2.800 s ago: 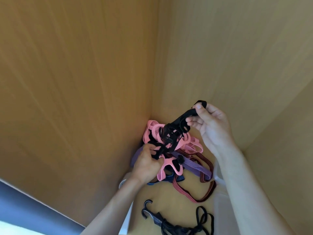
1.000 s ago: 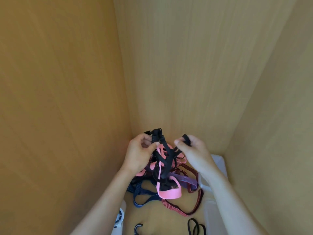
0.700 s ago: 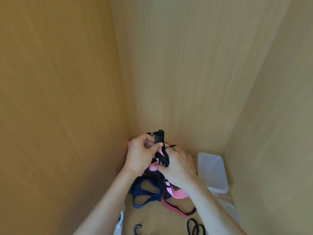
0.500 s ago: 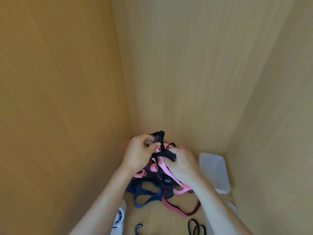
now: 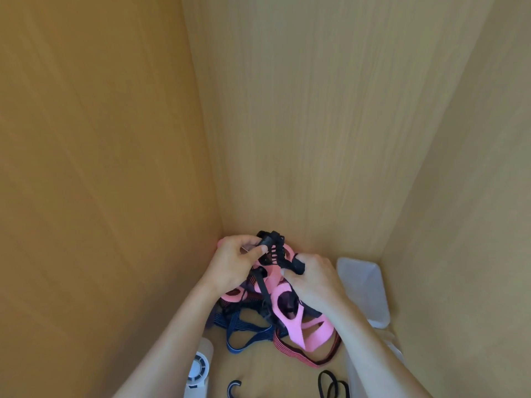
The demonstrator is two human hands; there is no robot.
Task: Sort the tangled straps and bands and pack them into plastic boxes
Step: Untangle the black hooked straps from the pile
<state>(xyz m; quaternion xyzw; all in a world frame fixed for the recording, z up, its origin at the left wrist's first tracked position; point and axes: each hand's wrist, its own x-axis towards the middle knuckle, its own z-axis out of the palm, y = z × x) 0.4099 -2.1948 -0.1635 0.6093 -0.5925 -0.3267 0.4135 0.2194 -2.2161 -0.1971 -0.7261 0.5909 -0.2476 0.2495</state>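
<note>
Pinching a black strap (image 5: 272, 246) between thumb and fingers, the left hand (image 5: 238, 264) is seen at the lower centre of the frame. The strap's other part is gripped by the right hand (image 5: 314, 280), just beside it. Under the hands a pink band (image 5: 290, 314), a blue band (image 5: 244, 333) and a red-striped band (image 5: 311, 358) are lying tangled. A clear plastic box (image 5: 362, 288) is placed at the right of them.

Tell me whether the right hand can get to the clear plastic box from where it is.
Probably yes. The clear plastic box sits just to the right of the right hand, with nothing between them. The hand grips a black strap, though, so it would arrive holding that.
</note>
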